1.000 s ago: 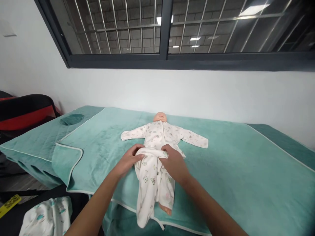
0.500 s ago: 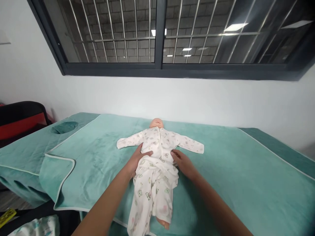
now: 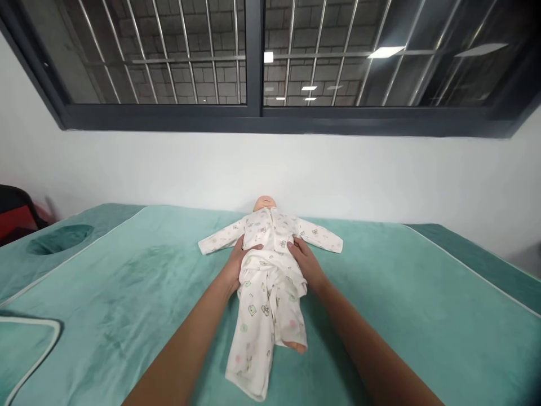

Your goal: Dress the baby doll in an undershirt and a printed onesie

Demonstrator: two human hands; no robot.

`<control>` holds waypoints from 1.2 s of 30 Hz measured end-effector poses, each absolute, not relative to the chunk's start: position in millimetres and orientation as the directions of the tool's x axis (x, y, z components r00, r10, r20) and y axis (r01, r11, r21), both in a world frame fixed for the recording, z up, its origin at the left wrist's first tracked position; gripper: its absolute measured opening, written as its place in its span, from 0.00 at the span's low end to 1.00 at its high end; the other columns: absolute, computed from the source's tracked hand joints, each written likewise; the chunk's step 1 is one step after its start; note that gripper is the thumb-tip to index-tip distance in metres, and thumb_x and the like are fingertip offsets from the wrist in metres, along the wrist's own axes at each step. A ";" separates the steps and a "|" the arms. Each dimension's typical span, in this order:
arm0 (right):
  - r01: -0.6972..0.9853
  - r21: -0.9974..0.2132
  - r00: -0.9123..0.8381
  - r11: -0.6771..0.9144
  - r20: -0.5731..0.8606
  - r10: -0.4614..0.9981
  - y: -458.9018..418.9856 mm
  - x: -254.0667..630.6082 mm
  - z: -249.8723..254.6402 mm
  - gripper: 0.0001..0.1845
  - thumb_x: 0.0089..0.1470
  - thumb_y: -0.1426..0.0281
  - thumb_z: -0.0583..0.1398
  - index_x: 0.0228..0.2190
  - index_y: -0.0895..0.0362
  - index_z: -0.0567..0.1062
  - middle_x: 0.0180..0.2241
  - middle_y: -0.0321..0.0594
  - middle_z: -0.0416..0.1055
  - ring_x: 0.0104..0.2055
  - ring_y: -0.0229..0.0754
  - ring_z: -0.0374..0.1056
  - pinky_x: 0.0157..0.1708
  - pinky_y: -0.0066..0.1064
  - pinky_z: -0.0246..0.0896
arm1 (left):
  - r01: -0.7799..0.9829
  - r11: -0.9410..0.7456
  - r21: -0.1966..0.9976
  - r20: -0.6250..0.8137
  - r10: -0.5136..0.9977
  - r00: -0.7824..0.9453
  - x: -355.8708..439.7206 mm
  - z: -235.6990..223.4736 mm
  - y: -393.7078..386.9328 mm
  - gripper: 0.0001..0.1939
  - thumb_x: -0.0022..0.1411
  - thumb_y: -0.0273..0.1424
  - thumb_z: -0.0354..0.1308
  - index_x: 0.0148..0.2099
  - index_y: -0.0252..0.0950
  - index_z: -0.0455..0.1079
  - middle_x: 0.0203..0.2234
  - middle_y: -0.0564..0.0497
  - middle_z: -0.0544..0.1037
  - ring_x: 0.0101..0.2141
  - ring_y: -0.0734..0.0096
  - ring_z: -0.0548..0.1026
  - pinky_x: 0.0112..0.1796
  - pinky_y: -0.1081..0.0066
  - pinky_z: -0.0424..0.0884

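Observation:
A baby doll (image 3: 265, 204) lies on its back with its head near the wall. It wears a white printed long-sleeved top (image 3: 257, 228) and matching trousers (image 3: 253, 316). My left hand (image 3: 237, 264) grips the doll's waist from the left, thumb across the front and other fingers partly hidden at its side. On the opposite side, my right hand (image 3: 307, 264) holds the waist, its fingertips partly tucked against the cloth. The sleeves spread out to both sides. One bare foot (image 3: 297, 347) shows below a trouser leg; the other leg's end is covered by cloth.
A green fleece cover (image 3: 139, 282) with pale piping is spread over the bed beneath the doll. At the left there is a round hollow (image 3: 59, 239) in the bed. Behind stand a white wall (image 3: 190, 169) and a barred window (image 3: 253, 118); a red and black object (image 3: 17, 214) is at far left.
The doll sits farther toward the wall, with both trouser legs now fully in view. Both hands have moved with it, still at its waist. The camera view has shifted too.

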State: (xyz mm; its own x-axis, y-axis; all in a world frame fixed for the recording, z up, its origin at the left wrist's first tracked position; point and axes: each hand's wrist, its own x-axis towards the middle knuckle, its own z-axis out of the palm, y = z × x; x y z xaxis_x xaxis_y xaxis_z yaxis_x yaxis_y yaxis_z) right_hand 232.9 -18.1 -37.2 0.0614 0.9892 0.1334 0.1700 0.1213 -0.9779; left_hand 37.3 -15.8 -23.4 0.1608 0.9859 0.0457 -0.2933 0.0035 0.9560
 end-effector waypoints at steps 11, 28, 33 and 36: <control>0.474 -0.776 0.036 0.416 0.489 0.872 -16.2 243.4 -43.8 0.17 0.58 0.60 0.59 0.48 0.49 0.70 0.55 0.41 0.65 0.59 0.47 0.60 0.57 0.40 0.58 | 0.233 -0.405 0.884 0.341 0.901 0.268 20.0 -39.1 20.4 0.24 0.56 0.39 0.63 0.55 0.43 0.70 0.67 0.46 0.53 0.66 0.52 0.51 0.63 0.58 0.52; 0.467 -0.883 0.350 0.050 0.237 0.906 7.7 256.6 -23.3 0.11 0.53 0.61 0.56 0.24 0.54 0.65 0.23 0.32 0.60 0.26 0.38 0.57 0.26 0.31 0.52 | 0.084 -0.212 0.974 0.228 0.897 -0.378 14.4 -37.5 14.2 0.06 0.59 0.35 0.53 0.32 0.39 0.64 0.31 0.54 0.73 0.35 0.68 0.72 0.37 0.68 0.69; 0.338 -0.940 0.686 -0.052 0.209 0.697 6.1 313.8 -28.8 0.11 0.47 0.61 0.60 0.32 0.55 0.71 0.30 0.37 0.68 0.30 0.41 0.63 0.27 0.31 0.56 | -0.152 -0.266 0.952 0.068 0.669 -0.740 -7.9 -43.4 19.2 0.16 0.51 0.26 0.56 0.44 0.42 0.61 0.45 0.52 0.69 0.46 0.69 0.70 0.45 0.68 0.68; 0.552 -0.834 0.596 0.020 0.411 0.690 -0.2 303.4 -26.0 0.09 0.49 0.64 0.59 0.34 0.54 0.72 0.32 0.38 0.70 0.32 0.42 0.64 0.31 0.32 0.57 | 0.096 -0.371 0.924 0.358 0.746 -0.561 -3.2 -39.1 13.5 0.16 0.54 0.26 0.57 0.46 0.42 0.65 0.48 0.51 0.70 0.50 0.67 0.69 0.52 0.65 0.66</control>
State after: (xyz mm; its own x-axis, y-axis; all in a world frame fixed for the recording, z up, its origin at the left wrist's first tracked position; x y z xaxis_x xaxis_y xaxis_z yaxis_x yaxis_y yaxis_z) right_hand 303.4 -0.2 -26.0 0.5958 0.6900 0.4110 0.5516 0.0204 -0.8339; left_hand -3.2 13.5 -39.1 -0.5612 0.7463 0.3579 0.0963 -0.3706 0.9238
